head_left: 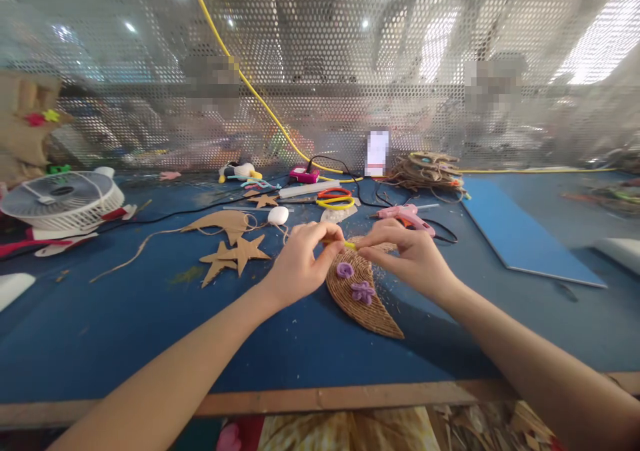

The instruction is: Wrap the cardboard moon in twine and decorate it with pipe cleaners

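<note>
My left hand (pixel 303 261) and my right hand (pixel 410 254) meet above the blue table, both pinching a thin yellow strip (pixel 349 244) between their fingertips. Just beneath them lies a crescent-shaped piece wrapped in woven jute cord (pixel 367 308), with two purple flower shapes (pixel 355 282) stuck on it. A pink glue gun (pixel 407 216) rests just behind my right hand.
Cardboard star (pixel 240 254) and moon cutouts (pixel 220 223) with twine lie to the left. A white desk fan (pixel 63 201) sits far left. Coloured loops (pixel 335 199), cables, a pile of jute pieces (pixel 430 169) and a blue board (pixel 520 234) lie beyond; perforated metal screen behind.
</note>
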The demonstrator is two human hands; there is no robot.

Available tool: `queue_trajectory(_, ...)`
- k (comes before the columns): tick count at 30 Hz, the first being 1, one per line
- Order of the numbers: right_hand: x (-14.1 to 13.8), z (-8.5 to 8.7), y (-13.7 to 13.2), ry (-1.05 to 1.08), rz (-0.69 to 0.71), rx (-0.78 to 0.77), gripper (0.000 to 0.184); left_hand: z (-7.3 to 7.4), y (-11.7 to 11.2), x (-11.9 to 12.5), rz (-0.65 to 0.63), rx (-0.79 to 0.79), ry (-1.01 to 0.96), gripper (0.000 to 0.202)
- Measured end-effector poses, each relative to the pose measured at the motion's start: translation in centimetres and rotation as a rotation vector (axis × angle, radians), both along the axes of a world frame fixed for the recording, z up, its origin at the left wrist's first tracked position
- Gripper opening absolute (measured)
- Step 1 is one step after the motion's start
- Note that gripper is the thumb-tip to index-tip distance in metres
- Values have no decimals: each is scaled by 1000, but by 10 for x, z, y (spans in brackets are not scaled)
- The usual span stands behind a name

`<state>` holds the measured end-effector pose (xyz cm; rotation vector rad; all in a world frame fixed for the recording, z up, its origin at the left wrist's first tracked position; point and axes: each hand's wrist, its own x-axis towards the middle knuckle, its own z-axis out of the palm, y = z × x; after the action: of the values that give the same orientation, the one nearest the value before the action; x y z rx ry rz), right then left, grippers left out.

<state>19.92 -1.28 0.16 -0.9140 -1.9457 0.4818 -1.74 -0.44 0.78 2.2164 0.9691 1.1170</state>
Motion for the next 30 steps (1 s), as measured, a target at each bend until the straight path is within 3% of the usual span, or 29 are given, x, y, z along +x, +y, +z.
queue_trajectory(2, 0, 2, 1, 66, 62, -311, 18, -1, -3, -1, 39, 308, 123, 8)
queue_trajectory(4, 2, 4, 0, 20, 115, -447, 24, -3, -4, -2, 38, 494, 193, 10)
queue_trajectory(6, 3, 6, -1, -77, 124, -358, 20, -5, -4, -3, 45, 585, 239, 12)
queue_trajectory(8, 3, 5, -2, -200, 66, -106, 13, -6, -4, -2, 78, 578, 277, 12)
queue_trajectory(10, 2, 3, -1, -344, -39, 181, 10, -7, -3, 0, 107, 459, 306, 11)
queue_trajectory(13, 2, -3, 1, -550, -174, 501, 12, -6, -3, 4, 76, 75, 264, 10)
queue_trajectory(16, 4, -6, 2, -630, -242, 708, 11, -2, -3, 7, -43, -357, 94, 13)
queue_trajectory(18, 3, -6, 0, -604, -284, 790, 10, 2, -3, 7, -138, -560, -34, 15)
queue_trajectory(21, -1, -5, -4, -481, -326, 819, 9, 5, -5, 5, -298, -870, -245, 20)
queue_trajectory(25, -8, -5, -11, -297, -278, 731, 9, 6, -10, 5, -459, -1275, -490, 24)
queue_trajectory(30, -7, -8, -12, -216, -215, 658, 8, 2, -13, 8, -519, -1288, -488, 26)
